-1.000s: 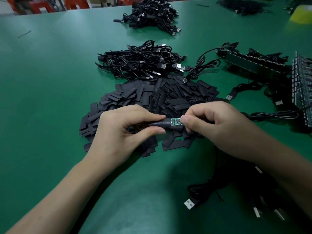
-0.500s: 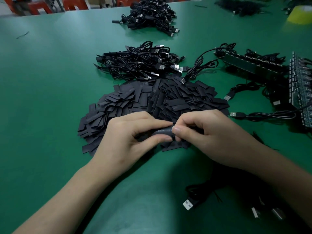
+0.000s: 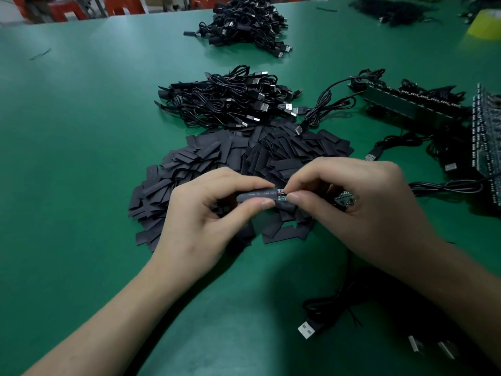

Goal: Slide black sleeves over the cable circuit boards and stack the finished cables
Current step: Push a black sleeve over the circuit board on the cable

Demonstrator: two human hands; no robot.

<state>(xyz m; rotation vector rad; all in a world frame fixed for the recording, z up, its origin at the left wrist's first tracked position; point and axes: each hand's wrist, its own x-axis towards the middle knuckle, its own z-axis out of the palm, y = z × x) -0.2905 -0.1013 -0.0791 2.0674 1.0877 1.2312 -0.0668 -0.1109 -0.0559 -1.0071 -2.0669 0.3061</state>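
Observation:
My left hand (image 3: 200,221) pinches a black sleeve (image 3: 256,197) between thumb and forefinger, held level above the sleeve pile. My right hand (image 3: 360,210) pinches the small green circuit board (image 3: 282,195) at the sleeve's right end; only a sliver of board shows. A second green board (image 3: 345,200) shows inside my right palm. A heap of flat black sleeves (image 3: 238,164) lies under both hands. A pile of black USB cables (image 3: 230,100) lies behind the sleeves.
Another cable pile (image 3: 244,25) lies farther back. Loose cables with USB plugs (image 3: 307,329) lie at the lower right under my right forearm. Racks of boards with cables (image 3: 412,104) stand at the right. A yellow object (image 3: 486,24) sits at the far right corner.
The board showed bare a second ago, was hidden by my fingers half a second ago, and now only its edge peeks from the sleeve. Both hands stay together over the pile.

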